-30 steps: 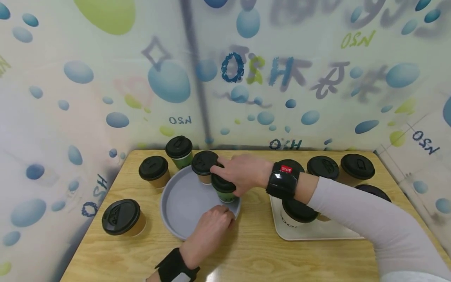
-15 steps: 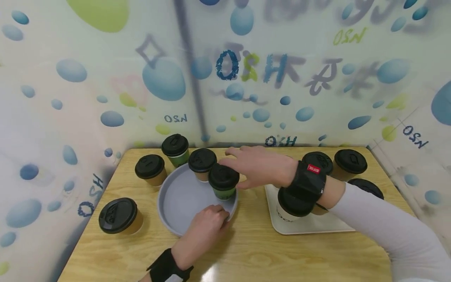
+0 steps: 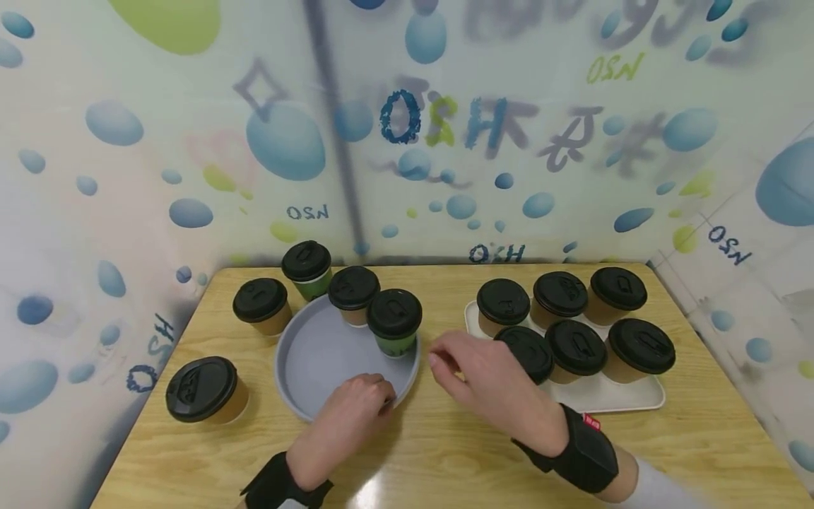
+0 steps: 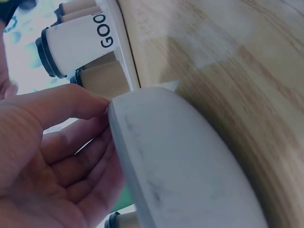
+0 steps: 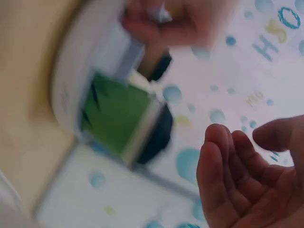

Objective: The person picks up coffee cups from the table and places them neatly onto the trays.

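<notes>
My left hand [image 3: 346,417] grips the near right rim of a round grey tray [image 3: 318,364]. In the left wrist view its thumb presses the edge of the tray [image 4: 175,156]. Two lidded paper cups stand in the tray: a brown cup [image 3: 354,293] at the back and a green cup [image 3: 394,322] at the right. My right hand [image 3: 502,385] hovers between the round tray and a white tray [image 3: 604,403], holding nothing. Its fingers are loosely bent in the right wrist view, apart from the green cup [image 5: 116,111].
Several black-lidded cups stand in two rows on the white tray, including a cup [image 3: 626,290] at its back right. Left of the round tray are a green cup [image 3: 308,268], a brown cup [image 3: 262,307] and a larger brown cup [image 3: 208,389]. A patterned curtain [image 3: 445,212] hangs behind the table.
My right hand has let go of the green cup and moved right and toward me. The left hand has kept its hold on the round tray. The view has shifted slightly.
</notes>
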A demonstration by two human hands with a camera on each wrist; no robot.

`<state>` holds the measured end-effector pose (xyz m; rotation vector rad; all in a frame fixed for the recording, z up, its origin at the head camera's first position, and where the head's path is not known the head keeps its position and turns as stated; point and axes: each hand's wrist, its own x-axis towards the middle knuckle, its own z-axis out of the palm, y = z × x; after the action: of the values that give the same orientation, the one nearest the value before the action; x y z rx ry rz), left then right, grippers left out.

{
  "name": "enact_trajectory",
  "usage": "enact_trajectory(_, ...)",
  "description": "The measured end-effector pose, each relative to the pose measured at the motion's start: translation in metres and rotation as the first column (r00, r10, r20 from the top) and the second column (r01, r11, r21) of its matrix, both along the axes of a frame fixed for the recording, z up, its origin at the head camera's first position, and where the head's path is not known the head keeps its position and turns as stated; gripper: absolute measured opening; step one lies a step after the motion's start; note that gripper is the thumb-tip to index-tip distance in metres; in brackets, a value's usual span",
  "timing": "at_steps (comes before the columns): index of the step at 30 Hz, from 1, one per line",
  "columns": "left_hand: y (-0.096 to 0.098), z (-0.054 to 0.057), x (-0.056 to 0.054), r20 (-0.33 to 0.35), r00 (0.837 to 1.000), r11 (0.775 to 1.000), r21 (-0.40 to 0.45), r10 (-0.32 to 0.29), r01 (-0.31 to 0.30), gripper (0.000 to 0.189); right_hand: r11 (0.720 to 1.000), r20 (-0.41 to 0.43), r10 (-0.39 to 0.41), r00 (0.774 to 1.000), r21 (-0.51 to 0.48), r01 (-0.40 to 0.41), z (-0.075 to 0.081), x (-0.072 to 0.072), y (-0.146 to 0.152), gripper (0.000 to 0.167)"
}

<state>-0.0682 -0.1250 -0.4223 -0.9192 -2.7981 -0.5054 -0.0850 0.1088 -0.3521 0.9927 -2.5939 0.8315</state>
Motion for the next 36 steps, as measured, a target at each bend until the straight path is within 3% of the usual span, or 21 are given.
enact_trajectory(5,0.003,-0.002,-0.002,0.015,1.0,1.0,0.02,0.005,-0.005,0.034,0.997,0.107,-0.076,0.991,0.022,0.074,-0.039,0.008,-0.018,0.027)
enact_trajectory(8,0.005,-0.005,-0.003,-0.007,1.0,1.0,0.028,0.007,-0.007,0.032,0.993,0.14,-0.113,0.984,0.061,0.106,-0.056,0.001,-0.025,0.04)
enact_trajectory(13,0.009,-0.011,-0.006,-0.077,0.997,1.0,0.024,0.015,-0.013,0.029,0.987,0.11,-0.129,0.986,0.113,0.116,-0.074,-0.015,-0.031,0.049)
enact_trajectory(18,0.013,-0.012,-0.007,-0.087,0.996,0.999,0.02,0.027,-0.025,0.027,0.984,0.102,-0.097,0.99,0.158,0.08,-0.084,-0.023,-0.036,0.051)
enact_trajectory(21,0.014,-0.012,-0.007,-0.082,0.996,0.999,0.021,0.027,-0.025,0.024,0.987,0.152,-0.073,0.986,0.155,0.05,-0.086,-0.024,-0.037,0.05)
enact_trajectory(25,0.014,-0.011,-0.008,-0.064,0.998,0.999,0.019,0.027,-0.026,0.022,0.992,0.261,-0.066,0.963,0.122,0.035,-0.089,-0.025,-0.039,0.047)
enact_trajectory(30,0.011,-0.01,-0.006,-0.045,0.998,0.999,0.031,0.041,-0.039,0.016,0.99,0.322,-0.094,0.942,0.126,0.056,-0.093,-0.026,-0.042,0.047)
enact_trajectory(34,0.002,-0.004,-0.003,-0.072,0.993,0.992,0.084,0.096,-0.09,0.005,0.99,0.359,-0.112,0.927,0.119,0.073,-0.094,-0.027,-0.043,0.049)
enact_trajectory(36,-0.005,0.002,-0.001,-0.113,0.984,0.984,0.131,0.135,-0.12,0.009,0.991,0.385,-0.11,0.916,0.11,0.073,-0.094,-0.027,-0.043,0.049)
